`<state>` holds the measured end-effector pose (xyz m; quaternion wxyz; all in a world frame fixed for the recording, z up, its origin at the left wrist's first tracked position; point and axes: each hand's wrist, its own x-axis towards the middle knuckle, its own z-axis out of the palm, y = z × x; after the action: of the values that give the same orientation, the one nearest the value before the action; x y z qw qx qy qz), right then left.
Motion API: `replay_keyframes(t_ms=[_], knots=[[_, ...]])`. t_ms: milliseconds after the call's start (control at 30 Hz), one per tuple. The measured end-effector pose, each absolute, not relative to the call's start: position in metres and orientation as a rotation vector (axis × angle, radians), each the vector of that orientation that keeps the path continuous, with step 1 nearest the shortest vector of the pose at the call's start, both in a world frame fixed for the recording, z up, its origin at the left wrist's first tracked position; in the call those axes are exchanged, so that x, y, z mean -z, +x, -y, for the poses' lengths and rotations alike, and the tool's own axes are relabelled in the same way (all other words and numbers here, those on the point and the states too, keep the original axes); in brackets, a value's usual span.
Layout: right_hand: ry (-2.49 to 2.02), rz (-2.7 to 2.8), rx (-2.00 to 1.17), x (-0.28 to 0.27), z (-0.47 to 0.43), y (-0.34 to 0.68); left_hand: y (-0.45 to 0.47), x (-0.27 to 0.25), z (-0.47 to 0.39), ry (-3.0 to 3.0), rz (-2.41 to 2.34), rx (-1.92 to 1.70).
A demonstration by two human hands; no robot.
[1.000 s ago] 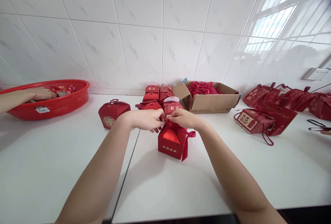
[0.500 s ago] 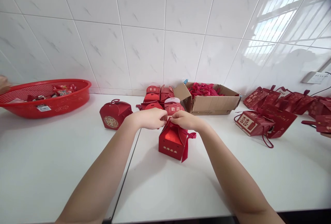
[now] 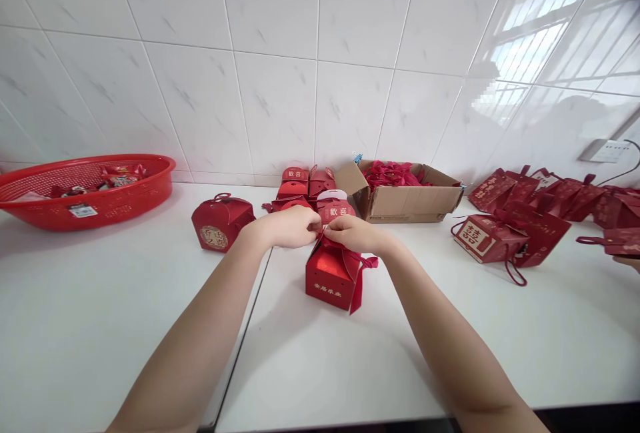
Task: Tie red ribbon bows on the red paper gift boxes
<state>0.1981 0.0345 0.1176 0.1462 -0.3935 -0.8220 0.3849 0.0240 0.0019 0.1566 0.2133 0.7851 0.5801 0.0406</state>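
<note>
A small red gift box (image 3: 330, 279) with gold lettering stands upright on the white table in front of me, a red ribbon (image 3: 357, 289) hanging down its right side. Both hands meet at its peaked top. My left hand (image 3: 294, 226) has its fingers closed in a pinch at the top flaps from the left. From the right, my right hand (image 3: 354, 233) pinches the same top edge, thumb and fingers pressed together. The fingertips partly hide what lies between them. Just behind my hands are several red boxes (image 3: 295, 186) with rounded tops.
Candy packets lie in a red plastic basket (image 3: 125, 203) at left. Nearby stands a closed red box (image 3: 220, 223) with a cord handle. A cardboard carton (image 3: 410, 203) of red ribbons sits by the wall. More red boxes (image 3: 493, 239) fill the right, where another person's hand (image 3: 627, 261) shows.
My hands stay pinched at the box top with barely any movement. The other person's hand above the basket on the left has gone out of view.
</note>
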Motion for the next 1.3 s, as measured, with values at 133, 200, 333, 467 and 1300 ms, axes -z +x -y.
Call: replay_keyframes(t_ms=[133,200,333,467,1300], knots=[[-1.035,2.372,-1.037,-0.118,-0.033,0.198,0.020,-0.157,-0.004,2.114,-1.586,-0.213],[-1.004,2.350,-1.012,-0.120,-0.031,0.198,0.018,-0.158,-0.004,2.116,-1.577,-0.275],[-1.004,2.313,-0.945,-0.126,-0.026,0.202,0.013,-0.163,-0.002,2.085,-1.559,-0.460],[-0.974,2.262,-0.907,-0.132,-0.026,0.210,0.009,-0.172,0.002,1.960,-1.473,-0.800],[-1.409,2.802,-0.907,-0.129,-0.049,0.235,0.004,-0.197,0.024,1.326,-0.718,-1.733]])
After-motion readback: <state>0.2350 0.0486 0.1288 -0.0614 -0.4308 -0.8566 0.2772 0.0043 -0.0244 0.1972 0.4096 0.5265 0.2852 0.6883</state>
